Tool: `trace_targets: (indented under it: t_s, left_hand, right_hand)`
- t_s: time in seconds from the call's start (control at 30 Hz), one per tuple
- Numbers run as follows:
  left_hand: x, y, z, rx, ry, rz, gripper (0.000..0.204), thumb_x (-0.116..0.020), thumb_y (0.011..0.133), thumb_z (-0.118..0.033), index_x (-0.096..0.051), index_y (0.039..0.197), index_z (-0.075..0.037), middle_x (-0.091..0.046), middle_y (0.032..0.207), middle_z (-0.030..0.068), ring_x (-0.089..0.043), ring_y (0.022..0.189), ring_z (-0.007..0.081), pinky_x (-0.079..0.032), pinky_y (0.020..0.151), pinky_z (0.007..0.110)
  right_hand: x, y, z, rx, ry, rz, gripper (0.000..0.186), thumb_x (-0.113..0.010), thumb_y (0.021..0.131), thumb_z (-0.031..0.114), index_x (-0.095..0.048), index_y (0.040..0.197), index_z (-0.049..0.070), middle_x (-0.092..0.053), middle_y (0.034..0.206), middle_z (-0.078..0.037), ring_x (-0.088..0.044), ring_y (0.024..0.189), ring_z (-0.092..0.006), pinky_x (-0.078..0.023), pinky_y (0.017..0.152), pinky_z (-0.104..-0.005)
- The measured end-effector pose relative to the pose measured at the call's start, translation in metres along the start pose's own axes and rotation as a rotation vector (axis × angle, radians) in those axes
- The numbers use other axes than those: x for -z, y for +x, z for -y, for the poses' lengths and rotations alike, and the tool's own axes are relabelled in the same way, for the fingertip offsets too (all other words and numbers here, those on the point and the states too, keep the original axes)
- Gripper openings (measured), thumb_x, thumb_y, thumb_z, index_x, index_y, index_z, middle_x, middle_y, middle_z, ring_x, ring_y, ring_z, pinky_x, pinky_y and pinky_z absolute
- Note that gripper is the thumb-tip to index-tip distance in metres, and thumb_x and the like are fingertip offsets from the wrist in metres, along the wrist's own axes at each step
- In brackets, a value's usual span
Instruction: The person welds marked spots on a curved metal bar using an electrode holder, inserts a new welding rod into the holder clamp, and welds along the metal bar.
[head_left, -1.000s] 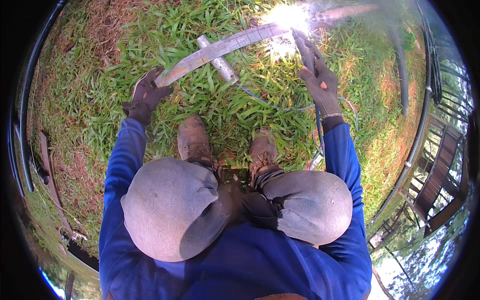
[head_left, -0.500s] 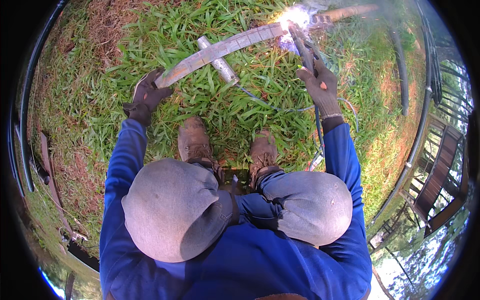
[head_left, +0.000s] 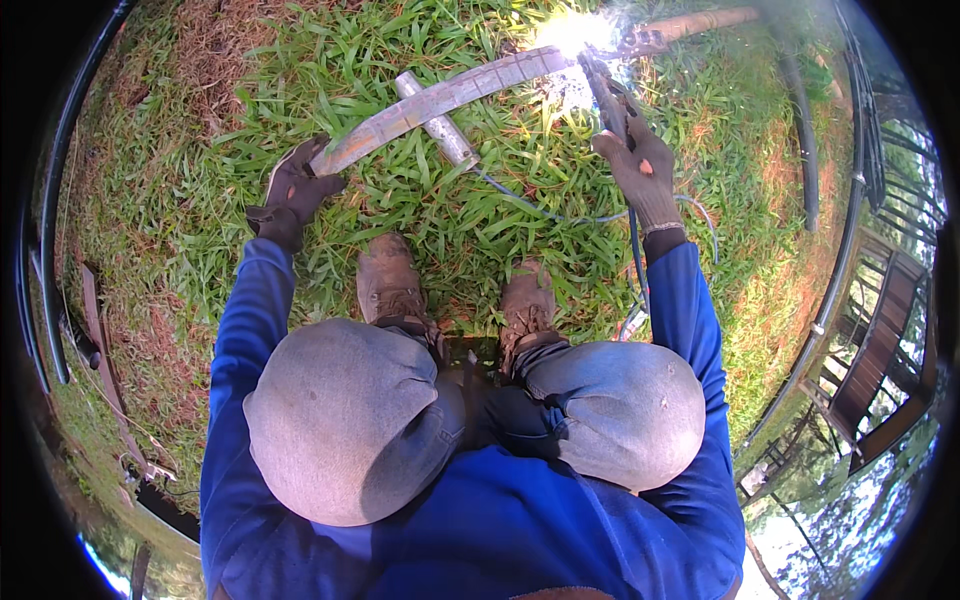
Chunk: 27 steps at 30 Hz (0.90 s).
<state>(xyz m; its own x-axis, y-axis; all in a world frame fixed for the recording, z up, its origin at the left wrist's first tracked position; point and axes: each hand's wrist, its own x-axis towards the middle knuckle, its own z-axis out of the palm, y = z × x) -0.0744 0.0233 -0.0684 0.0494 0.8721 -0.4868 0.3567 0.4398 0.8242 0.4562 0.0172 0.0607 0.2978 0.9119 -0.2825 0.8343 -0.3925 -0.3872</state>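
Observation:
Gloved in dark brown, my left hand (head_left: 297, 190) grips the near left end of a flat grey metal bar (head_left: 440, 100). The bar slants up and away to the right, across a short silver metal pipe (head_left: 440, 122) lying in the grass. My right hand (head_left: 640, 165), also gloved, is closed round a dark welding electrode holder (head_left: 606, 100). Its tip points at the bar's far end, where a white welding arc (head_left: 575, 35) glares and hides the joint. Beyond the glare, a rusty brown rod or pipe (head_left: 700, 24) continues to the right.
A thin cable (head_left: 540, 208) runs from the silver pipe through the grass towards my right forearm. My boots (head_left: 390, 278) stand on the grass below the bar. Long dark pipes (head_left: 850, 230) and a slatted brown metal frame (head_left: 880, 340) lie at the right; more bars (head_left: 95, 340) are at the left.
The arc glare has shifted slightly left and grown whiter, and the holder's tip has dipped a little. My left hand and the bar stay in place.

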Motion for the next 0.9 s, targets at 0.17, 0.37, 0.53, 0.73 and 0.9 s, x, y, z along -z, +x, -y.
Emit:
trace_targets:
  t_s: [0.17, 0.37, 0.53, 0.73, 0.9]
  left_hand:
    - [-0.001, -0.002, -0.003, 0.021, 0.015, -0.008, 0.101, -0.098, 0.081, -0.001, -0.054, 0.171, 0.001, -0.066, 0.167, 0.0145, -0.069, 0.143, 0.0233, -0.056, 0.122, 0.037]
    - [-0.002, 0.002, 0.004, 0.016, 0.043, -0.032, 0.098, -0.095, 0.081, 0.003, -0.055, 0.17, 0.001, -0.068, 0.165, 0.0143, -0.072, 0.137, 0.0225, -0.059, 0.117, 0.036]
    - [-0.003, 0.006, 0.012, 0.016, -0.046, -0.018, 0.097, -0.095, 0.082, 0.002, -0.054, 0.17, 0.002, -0.07, 0.161, 0.0131, -0.073, 0.135, 0.0224, -0.059, 0.116, 0.035]
    - [-0.004, 0.006, -0.019, -0.191, 0.5, -0.024, 0.096, -0.097, 0.08, -0.018, -0.058, 0.166, 0.002, -0.075, 0.153, 0.0212, -0.077, 0.133, 0.0341, -0.061, 0.113, 0.045]
    - [-0.029, 0.018, -0.055, -0.253, 1.143, -0.016, 0.072, -0.092, 0.082, -0.028, -0.07, 0.147, -0.004, -0.081, 0.123, 0.0243, -0.078, 0.112, 0.0466, -0.063, 0.099, 0.052]
  right_hand:
    - [-0.004, 0.001, 0.001, -0.031, 0.062, 0.01, 0.053, -0.088, 0.099, 0.04, -0.08, 0.136, 0.004, -0.086, 0.113, -0.019, -0.081, 0.1, -0.029, -0.06, 0.093, -0.042]
    - [0.001, -0.002, 0.007, -0.04, 0.059, 0.018, 0.056, -0.087, 0.097, 0.045, -0.08, 0.135, 0.004, -0.086, 0.108, -0.019, -0.081, 0.1, -0.0293, -0.06, 0.093, -0.0419]
    - [0.002, -0.003, 0.009, -0.033, 0.072, 0.031, 0.054, -0.086, 0.097, 0.045, -0.081, 0.135, 0.006, -0.086, 0.108, -0.017, -0.082, 0.102, -0.0314, -0.06, 0.093, -0.0422]
    - [0.002, -0.001, 0.009, -0.069, 0.05, 0.054, 0.055, -0.086, 0.097, 0.046, -0.081, 0.137, 0.008, -0.086, 0.11, -0.017, -0.082, 0.103, -0.031, -0.06, 0.094, -0.0431]
    - [0.0, -0.001, 0.007, -0.008, 0.071, 0.013, 0.06, -0.086, 0.097, 0.045, -0.078, 0.141, 0.005, -0.087, 0.112, -0.015, -0.082, 0.099, -0.0312, -0.061, 0.091, -0.0433]
